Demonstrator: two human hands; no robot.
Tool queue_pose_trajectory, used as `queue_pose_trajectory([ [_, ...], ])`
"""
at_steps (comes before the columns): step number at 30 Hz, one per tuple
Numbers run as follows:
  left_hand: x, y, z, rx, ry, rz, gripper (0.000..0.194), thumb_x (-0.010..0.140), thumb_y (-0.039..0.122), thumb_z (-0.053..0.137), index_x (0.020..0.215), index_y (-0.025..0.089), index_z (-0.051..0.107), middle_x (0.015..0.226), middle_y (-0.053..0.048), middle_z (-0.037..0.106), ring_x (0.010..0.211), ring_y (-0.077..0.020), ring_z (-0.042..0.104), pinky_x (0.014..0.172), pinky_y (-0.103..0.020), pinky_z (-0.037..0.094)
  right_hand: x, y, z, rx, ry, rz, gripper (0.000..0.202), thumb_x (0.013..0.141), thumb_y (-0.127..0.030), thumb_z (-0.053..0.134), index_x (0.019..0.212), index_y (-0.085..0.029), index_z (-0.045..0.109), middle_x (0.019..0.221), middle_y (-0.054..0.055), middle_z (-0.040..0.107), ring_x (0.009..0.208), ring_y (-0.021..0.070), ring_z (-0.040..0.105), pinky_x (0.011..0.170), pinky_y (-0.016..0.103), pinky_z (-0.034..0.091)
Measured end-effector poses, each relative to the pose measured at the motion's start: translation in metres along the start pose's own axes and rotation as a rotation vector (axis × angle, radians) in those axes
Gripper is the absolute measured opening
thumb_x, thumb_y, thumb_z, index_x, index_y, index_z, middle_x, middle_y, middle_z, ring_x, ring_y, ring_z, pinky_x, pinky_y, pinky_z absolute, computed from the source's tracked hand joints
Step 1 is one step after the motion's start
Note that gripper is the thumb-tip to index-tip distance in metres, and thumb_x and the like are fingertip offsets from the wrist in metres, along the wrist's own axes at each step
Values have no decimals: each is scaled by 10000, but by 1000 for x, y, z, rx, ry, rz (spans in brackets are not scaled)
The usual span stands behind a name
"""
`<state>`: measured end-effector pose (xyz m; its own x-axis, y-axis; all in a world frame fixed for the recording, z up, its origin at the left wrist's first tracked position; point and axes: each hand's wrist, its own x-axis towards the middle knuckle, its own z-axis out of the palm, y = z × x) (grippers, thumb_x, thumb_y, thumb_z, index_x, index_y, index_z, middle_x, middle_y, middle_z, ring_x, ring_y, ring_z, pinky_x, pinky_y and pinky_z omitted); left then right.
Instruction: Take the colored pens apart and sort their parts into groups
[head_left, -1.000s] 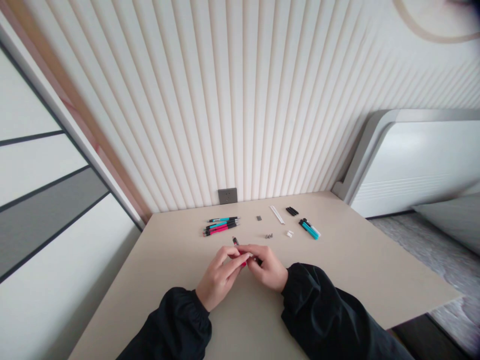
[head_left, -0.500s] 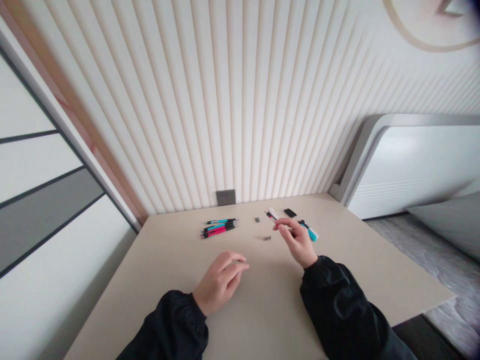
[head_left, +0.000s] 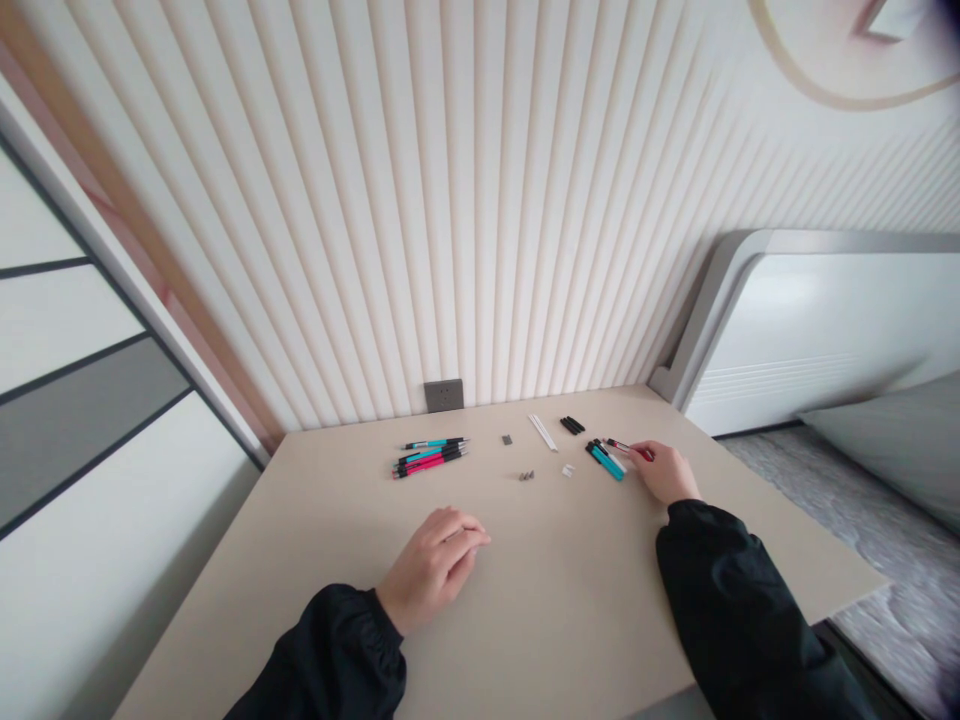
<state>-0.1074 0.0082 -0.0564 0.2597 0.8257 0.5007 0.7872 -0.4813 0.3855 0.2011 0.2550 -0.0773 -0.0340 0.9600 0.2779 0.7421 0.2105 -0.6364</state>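
Observation:
My right hand [head_left: 666,473] is closed on a red pen barrel [head_left: 643,454] with a dark end, low over the right side of the table. Just left of it lies a small group of turquoise pen barrels [head_left: 606,462] with black ends and a white one among them. My left hand [head_left: 431,562] rests near the table's middle, its fingers loosely curved and slightly apart, with nothing visible in them. Small white pieces [head_left: 568,470] and small metal tips [head_left: 526,476] lie between the hands, farther back.
Several turquoise and pink pens [head_left: 430,460] lie side by side at the back left of the table [head_left: 525,620]. Thin white refills [head_left: 543,432], black grips [head_left: 572,425] and a small grey piece [head_left: 507,440] are near the wall. A wall socket [head_left: 444,395] sits behind.
My right hand has moved right with the red barrel, from above the white refills to beside the turquoise barrels. The small white pieces now show. My left hand has barely moved.

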Motion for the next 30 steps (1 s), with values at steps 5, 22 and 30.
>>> queue_pose_trajectory([
  [5, 2, 1, -1, 6, 4, 7, 219, 900, 94, 432, 962, 194, 616, 912, -68, 630, 858, -176, 570, 816, -343, 474, -1, 0, 6, -16, -53, -8, 284, 753, -430, 566, 670, -195, 701, 676, 85, 689, 585, 190, 585, 578, 298, 428],
  [22, 5, 2, 5, -49, 60, -184, 194, 899, 195, 502, 1085, 193, 559, 1000, -79, 616, 958, -200, 579, 858, -350, 491, -125, -154, 70, 814, -350, -612, 312, 967, -326, 386, 1142, -209, 617, 957, 79, 636, 884, 185, 600, 820, 324, 481],
  [30, -4, -14, 10, -14, 191, -306, 111, 914, 230, 479, 851, 192, 561, 746, -10, 606, 665, -147, 583, 615, -257, 494, -137, -179, 87, 731, -418, -609, 356, 960, -384, 391, 1022, -188, 681, 958, 93, 649, 895, 188, 595, 818, 304, 473],
])
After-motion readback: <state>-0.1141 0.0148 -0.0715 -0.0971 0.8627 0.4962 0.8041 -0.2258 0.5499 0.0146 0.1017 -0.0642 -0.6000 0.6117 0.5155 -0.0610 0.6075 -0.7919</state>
